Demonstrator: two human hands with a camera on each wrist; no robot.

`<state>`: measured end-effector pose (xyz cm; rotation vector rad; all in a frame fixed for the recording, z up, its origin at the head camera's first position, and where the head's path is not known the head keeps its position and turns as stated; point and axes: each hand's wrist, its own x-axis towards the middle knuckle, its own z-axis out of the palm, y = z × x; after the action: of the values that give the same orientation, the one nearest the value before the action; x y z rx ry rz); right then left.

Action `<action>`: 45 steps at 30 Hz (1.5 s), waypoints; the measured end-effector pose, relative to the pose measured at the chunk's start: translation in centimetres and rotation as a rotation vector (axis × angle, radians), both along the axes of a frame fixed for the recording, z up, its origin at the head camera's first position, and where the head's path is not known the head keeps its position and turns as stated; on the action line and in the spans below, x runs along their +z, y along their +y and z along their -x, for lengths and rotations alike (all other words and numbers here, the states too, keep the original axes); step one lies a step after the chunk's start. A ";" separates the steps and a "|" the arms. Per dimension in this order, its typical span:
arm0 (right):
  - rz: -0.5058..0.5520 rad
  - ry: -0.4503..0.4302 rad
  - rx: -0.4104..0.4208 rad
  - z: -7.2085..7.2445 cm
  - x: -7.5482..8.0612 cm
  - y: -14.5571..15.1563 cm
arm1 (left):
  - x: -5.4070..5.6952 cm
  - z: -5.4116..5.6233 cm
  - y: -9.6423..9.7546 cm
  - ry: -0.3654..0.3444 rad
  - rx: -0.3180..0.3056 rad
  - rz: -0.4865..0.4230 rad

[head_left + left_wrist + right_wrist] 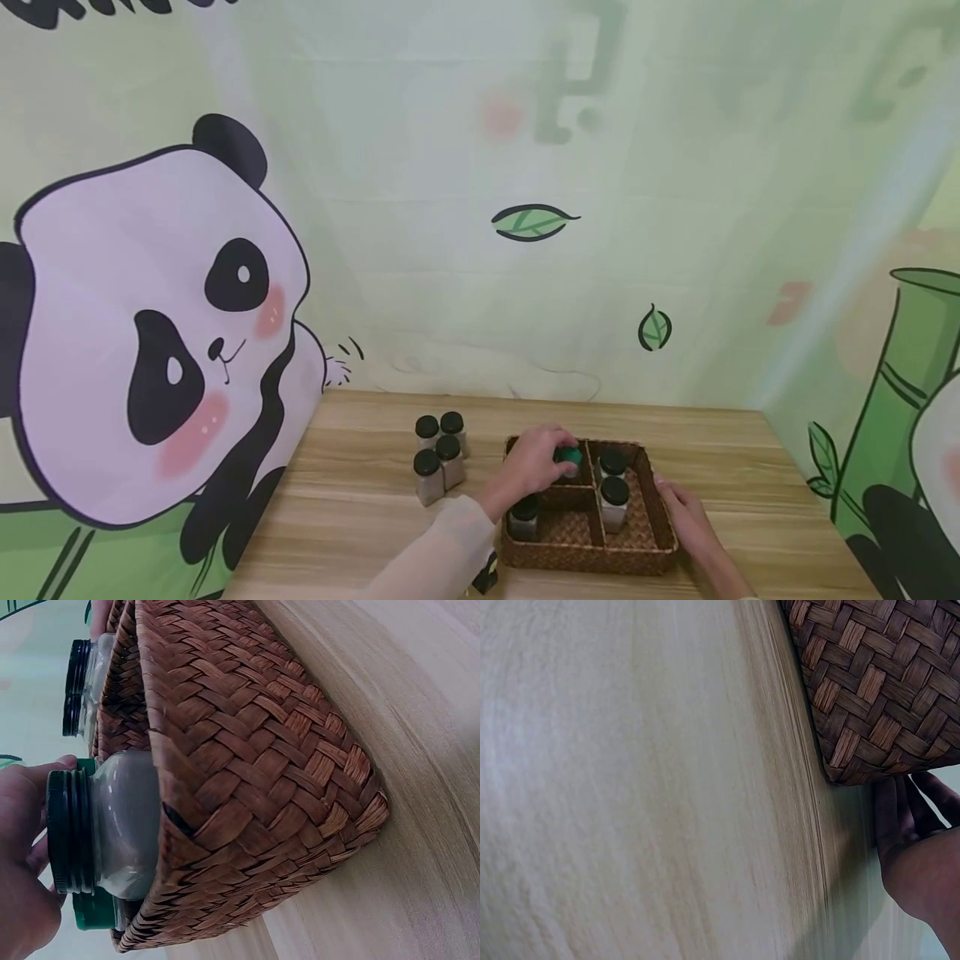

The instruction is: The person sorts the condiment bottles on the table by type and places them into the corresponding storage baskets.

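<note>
A brown woven basket (585,560) with dividers stands on the wooden table. Over its back left compartment, my left hand (534,460) holds a jar by its green lid (572,456), thumb and fingers around the lid. One black-lidded jar (523,521) sits in the front left compartment. Two more dark-lidded jars stand in the long right compartment, the nearer jar (614,508) in front of the farther one (612,461). My right hand (692,518) rests against the basket's right outer wall, its fingers (889,814) extended along the woven side.
Left of the basket, several black-lidded jars (429,479) with pale contents stand grouped on the table (360,475). A small black and yellow item (487,575) lies by the left sleeve. Behind the table hangs a printed panda backdrop (420,250).
</note>
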<state>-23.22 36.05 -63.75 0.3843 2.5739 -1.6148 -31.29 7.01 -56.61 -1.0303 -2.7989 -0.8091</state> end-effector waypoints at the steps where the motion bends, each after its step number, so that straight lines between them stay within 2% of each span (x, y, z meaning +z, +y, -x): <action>1: 0.000 0.003 -0.001 0.0 0.0 0.0 | 0.0 -0.1 0.0 0.004 0.000 0.010; 11: 0.007 0.021 -0.009 -0.1 0.1 -0.2 | 0.0 -0.1 0.5 0.034 0.008 0.050; 22: -0.005 0.011 -0.004 -0.1 -0.1 -0.1 | -0.2 -0.3 0.4 0.011 0.024 0.074; 27: -0.004 -0.006 -0.005 -0.2 0.0 -0.1 | 0.6 -0.4 -0.3 -0.004 0.017 0.063; 32: -0.018 -0.011 -0.006 -0.4 0.5 -0.1 | 2.4 -0.4 -2.3 -0.043 0.017 0.014; 38: -0.018 0.008 -0.002 -0.4 0.9 -0.1 | 4.5 -0.4 -6.1 -0.064 0.054 -0.011; 45: 0.001 0.016 0.001 -0.5 0.5 -0.4 | 5.4 -0.5 -11.3 -0.066 0.124 -0.022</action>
<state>-22.77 35.69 -63.25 0.3714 2.5838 -1.6260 -30.78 -4.27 -51.26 -0.8317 -2.8678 -0.8720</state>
